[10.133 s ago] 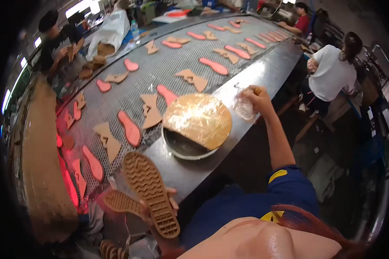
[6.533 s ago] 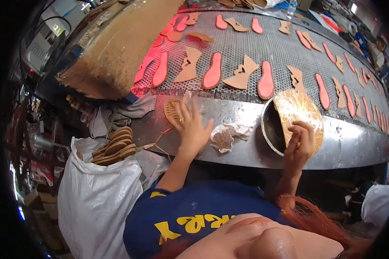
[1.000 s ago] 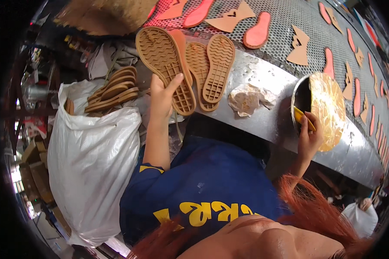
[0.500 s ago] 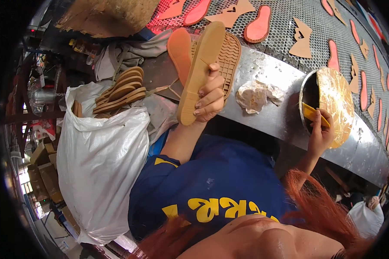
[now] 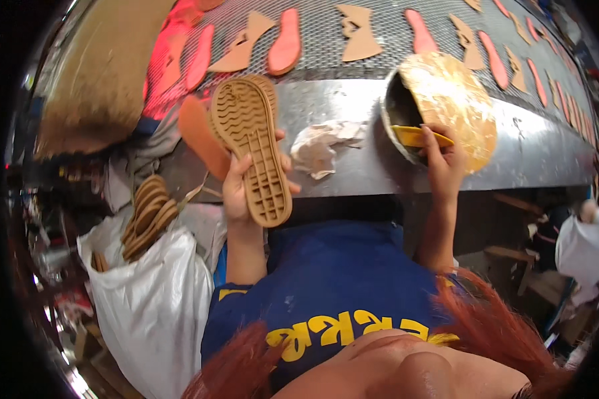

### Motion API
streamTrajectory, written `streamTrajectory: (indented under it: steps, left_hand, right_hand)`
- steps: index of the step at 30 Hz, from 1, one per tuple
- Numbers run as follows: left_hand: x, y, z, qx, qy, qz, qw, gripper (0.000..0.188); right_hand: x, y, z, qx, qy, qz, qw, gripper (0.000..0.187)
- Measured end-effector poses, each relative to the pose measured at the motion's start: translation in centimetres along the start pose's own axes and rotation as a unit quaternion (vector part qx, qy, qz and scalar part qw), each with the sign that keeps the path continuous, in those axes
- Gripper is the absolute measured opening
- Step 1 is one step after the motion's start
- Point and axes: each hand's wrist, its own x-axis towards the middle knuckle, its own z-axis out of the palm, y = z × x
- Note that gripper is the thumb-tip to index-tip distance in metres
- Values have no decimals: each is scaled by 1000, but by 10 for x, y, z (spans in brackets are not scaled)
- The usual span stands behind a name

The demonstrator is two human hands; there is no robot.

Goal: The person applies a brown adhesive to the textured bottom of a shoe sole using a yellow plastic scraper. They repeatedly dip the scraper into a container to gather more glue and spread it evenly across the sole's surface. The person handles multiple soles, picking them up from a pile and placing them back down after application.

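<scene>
Mesh belt (image 5: 319, 48) already bore pink insoles (image 5: 286, 43), while left hand (image 5: 238, 189) gripped a ridged tan sole (image 5: 253, 143) by the metal ledge (image 5: 353, 176), right hand (image 5: 447, 159) pinched a yellow scraper (image 5: 409, 136) at the part-covered pot (image 5: 387, 110), and more soles (image 5: 150, 216) sat untouched in the white sack (image 5: 150, 292).

The person is wearing a short-sleeved navy-blue top (image 5: 339, 259) with large, rounded yellow lettering (image 5: 345, 322) running across the chest. A yellow patch (image 5: 231, 292) is standing out near the edge of the left sleeve (image 5: 221, 310). Long, loose strands of red hair (image 5: 482, 312) are falling along both sides. The left hand (image 5: 237, 189) and right hand (image 5: 447, 159) are showing bare.
</scene>
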Motion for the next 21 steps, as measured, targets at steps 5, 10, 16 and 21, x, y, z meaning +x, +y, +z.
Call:
streamTrajectory:
  steps: [5, 10, 16, 21]
  left_hand:
    - [3, -14, -7, 19, -131, -86, 988, 66]
    - [-1, -28, 4, 58, -74, -86, 992, 62]
    - [2, -39, 0, 66, -35, -131, 989, 51]
    - [-1, -47, 0, 55, -79, -157, 983, 48]
  right_hand:
    - [4, -1, -9, 79, 13, 21, 997, 15]
    - [10, 3, -17, 161, 7, 51, 986, 16]
    - [17, 6, -19, 408, 49, 78, 909, 16]
    - [16, -5, -11, 486, 36, 45, 872, 21]
